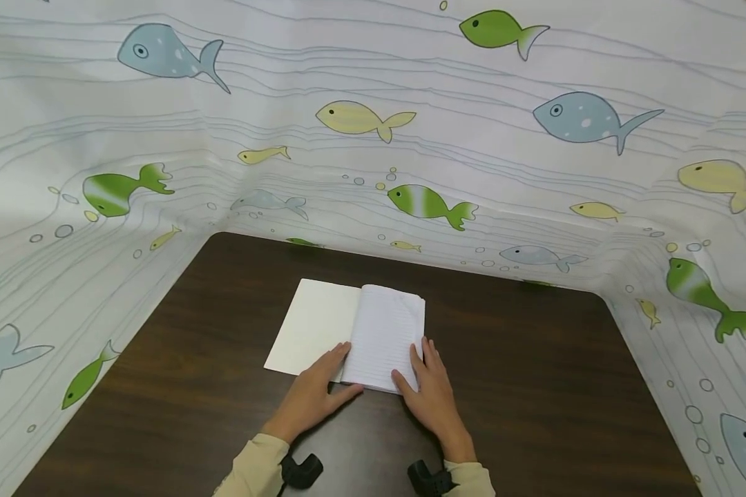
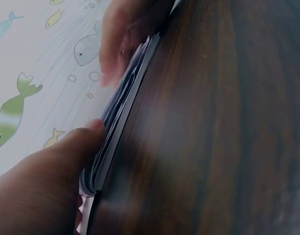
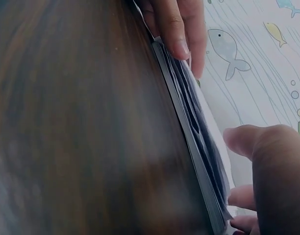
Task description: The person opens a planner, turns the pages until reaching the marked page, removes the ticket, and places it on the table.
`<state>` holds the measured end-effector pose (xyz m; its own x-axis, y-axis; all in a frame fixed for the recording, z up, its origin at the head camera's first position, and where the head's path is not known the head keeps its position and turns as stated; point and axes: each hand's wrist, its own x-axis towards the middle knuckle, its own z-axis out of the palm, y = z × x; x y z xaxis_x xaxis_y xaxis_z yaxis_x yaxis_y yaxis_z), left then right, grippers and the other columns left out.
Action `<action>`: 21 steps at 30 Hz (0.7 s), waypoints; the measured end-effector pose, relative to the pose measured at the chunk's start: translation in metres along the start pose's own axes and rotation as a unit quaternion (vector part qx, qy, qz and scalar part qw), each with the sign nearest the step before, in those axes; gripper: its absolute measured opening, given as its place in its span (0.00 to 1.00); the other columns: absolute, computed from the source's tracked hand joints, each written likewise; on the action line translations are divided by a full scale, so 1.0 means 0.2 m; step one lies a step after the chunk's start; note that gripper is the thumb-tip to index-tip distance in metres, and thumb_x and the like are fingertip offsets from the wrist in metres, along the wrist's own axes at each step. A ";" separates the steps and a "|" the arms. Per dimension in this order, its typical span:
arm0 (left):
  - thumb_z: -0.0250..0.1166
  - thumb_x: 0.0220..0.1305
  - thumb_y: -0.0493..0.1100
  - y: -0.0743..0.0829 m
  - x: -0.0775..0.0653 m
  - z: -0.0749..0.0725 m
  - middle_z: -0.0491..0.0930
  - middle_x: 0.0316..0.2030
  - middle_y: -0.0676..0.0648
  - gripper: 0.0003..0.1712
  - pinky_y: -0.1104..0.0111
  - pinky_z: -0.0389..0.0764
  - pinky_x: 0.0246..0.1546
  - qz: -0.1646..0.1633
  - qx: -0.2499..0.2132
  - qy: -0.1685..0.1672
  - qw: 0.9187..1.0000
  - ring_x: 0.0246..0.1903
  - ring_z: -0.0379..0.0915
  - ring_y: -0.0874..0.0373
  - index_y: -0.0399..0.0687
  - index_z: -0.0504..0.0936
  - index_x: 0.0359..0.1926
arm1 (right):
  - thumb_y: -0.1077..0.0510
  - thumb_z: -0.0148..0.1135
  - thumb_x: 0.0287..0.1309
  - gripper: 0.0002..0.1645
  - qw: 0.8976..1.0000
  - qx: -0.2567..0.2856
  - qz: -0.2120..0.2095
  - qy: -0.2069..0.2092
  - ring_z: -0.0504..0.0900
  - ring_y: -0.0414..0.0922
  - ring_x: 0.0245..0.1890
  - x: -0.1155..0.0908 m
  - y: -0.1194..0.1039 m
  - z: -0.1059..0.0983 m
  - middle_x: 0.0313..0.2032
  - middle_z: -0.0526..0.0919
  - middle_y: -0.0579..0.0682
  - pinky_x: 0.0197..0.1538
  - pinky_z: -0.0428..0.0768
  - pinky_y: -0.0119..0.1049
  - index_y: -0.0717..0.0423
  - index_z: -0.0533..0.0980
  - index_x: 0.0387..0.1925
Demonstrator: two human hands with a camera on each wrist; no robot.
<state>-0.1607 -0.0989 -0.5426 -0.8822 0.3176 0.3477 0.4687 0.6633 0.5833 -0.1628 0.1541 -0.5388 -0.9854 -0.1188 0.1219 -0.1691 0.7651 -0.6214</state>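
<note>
An open lined notebook (image 1: 385,338) lies on the dark table, its blank inside cover (image 1: 323,321) folded out to the left. My left hand (image 1: 313,397) rests at the lower fold, fingers extended over the cover side and thumb by the bottom edge of the pages. At the lower right corner, my right hand (image 1: 432,397) has its fingers along the right edge and its thumb over the lined page. Seen edge-on in the right wrist view, the page stack (image 3: 189,112) has slight gaps between its sheets, with my right thumb (image 3: 243,139) just above it.
The dark brown wooden table (image 1: 522,373) extends around the notebook. A white sheet printed with fish (image 1: 423,200) rises behind the table and along both sides. Black wrist devices (image 1: 301,471) sit by both sleeves.
</note>
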 end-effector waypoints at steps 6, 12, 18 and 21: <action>0.78 0.59 0.55 0.00 0.00 -0.01 0.74 0.69 0.40 0.50 0.52 0.76 0.65 -0.043 -0.048 -0.001 0.998 0.68 0.72 0.46 0.40 0.67 0.76 | 0.36 0.59 0.69 0.44 1.000 -0.010 -0.006 -0.009 0.44 0.64 0.81 0.00 -0.01 0.01 0.80 0.49 0.67 0.77 0.47 0.66 0.60 0.67 0.75; 0.81 0.56 0.51 -0.01 0.03 -0.01 0.75 0.68 0.41 0.50 0.51 0.75 0.65 -0.017 -0.081 0.021 0.996 0.67 0.72 0.48 0.38 0.69 0.74 | 0.37 0.60 0.69 0.41 1.000 -0.008 -0.010 -0.006 0.44 0.65 0.80 0.01 -0.03 0.00 0.79 0.49 0.68 0.77 0.47 0.66 0.57 0.70 0.73; 0.82 0.55 0.45 -0.03 0.03 -0.02 0.75 0.66 0.42 0.47 0.51 0.77 0.63 0.018 -0.084 0.045 0.995 0.65 0.73 0.48 0.37 0.71 0.72 | 0.38 0.60 0.69 0.39 1.000 -0.003 -0.016 -0.005 0.46 0.66 0.80 0.00 -0.03 -0.01 0.79 0.51 0.70 0.77 0.47 0.67 0.56 0.72 0.73; 0.82 0.55 0.41 -0.04 0.02 -0.03 0.72 0.68 0.39 0.47 0.50 0.78 0.62 0.029 -0.060 0.056 0.996 0.66 0.72 0.46 0.38 0.70 0.73 | 0.38 0.59 0.70 0.38 1.000 -0.001 -0.018 -0.005 0.45 0.65 0.80 0.00 -0.03 0.00 0.79 0.50 0.69 0.77 0.46 0.66 0.55 0.72 0.73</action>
<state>-0.1674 -0.1062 -0.5413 -0.8463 0.2715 0.4584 0.5265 0.5578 0.6417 -0.1614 0.1499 -0.5353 -0.9787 -0.1534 0.1362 -0.2049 0.7617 -0.6147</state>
